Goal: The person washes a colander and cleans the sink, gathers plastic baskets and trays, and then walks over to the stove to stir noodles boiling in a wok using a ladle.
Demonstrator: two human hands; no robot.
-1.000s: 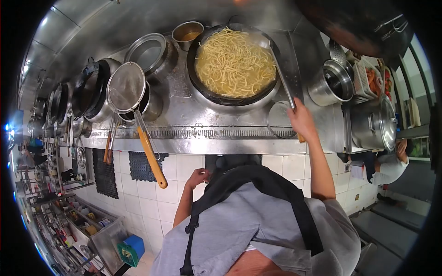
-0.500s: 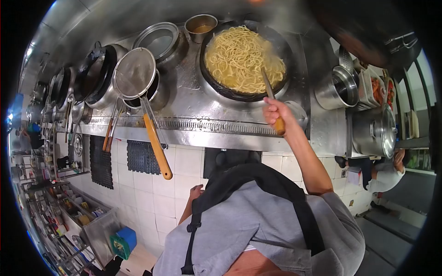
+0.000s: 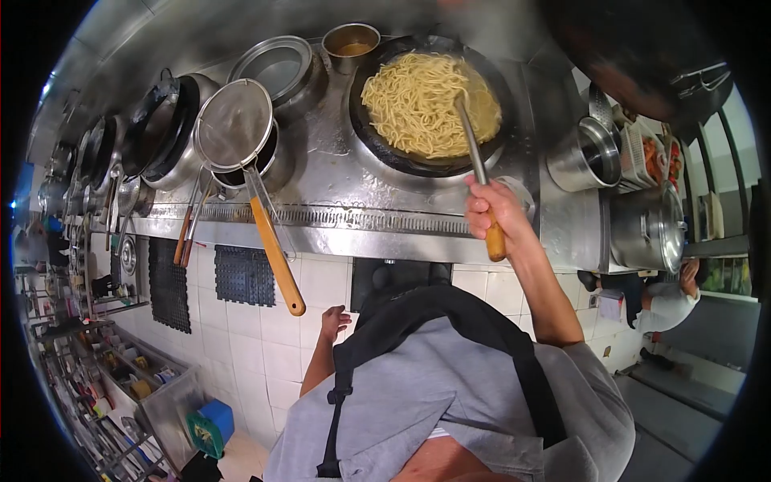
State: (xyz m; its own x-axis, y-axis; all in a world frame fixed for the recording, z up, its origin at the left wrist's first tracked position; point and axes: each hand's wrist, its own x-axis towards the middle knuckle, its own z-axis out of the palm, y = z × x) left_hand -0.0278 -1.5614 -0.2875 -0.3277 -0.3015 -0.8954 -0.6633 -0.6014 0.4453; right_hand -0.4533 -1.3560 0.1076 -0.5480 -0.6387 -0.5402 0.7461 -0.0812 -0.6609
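A big black wok (image 3: 368,138) on the stove holds a heap of yellow noodles (image 3: 418,100) and some yellowish liquid on its right side. My right hand (image 3: 499,210) is wrapped around the wooden grip of a long metal cooking tool (image 3: 472,145), either a wok ladle or a spatula. Its working end is hidden among the noodles, at the right side of the heap. Down by my apron, in front of the counter, my left hand (image 3: 336,323) hangs with its fingers partly spread and nothing in them.
A strainer (image 3: 234,127) with a wooden handle rests on a pot left of the wok, its handle overhanging the counter (image 3: 321,239). A small pot (image 3: 352,48) of brown liquid stands behind. Steel pots (image 3: 580,153) are at right. Another person (image 3: 673,301) is at far right.
The noodles have shifted left in the wok, baring liquid at the right. My right hand and the tool have come slightly nearer and to the right. My left hand has moved slightly left.
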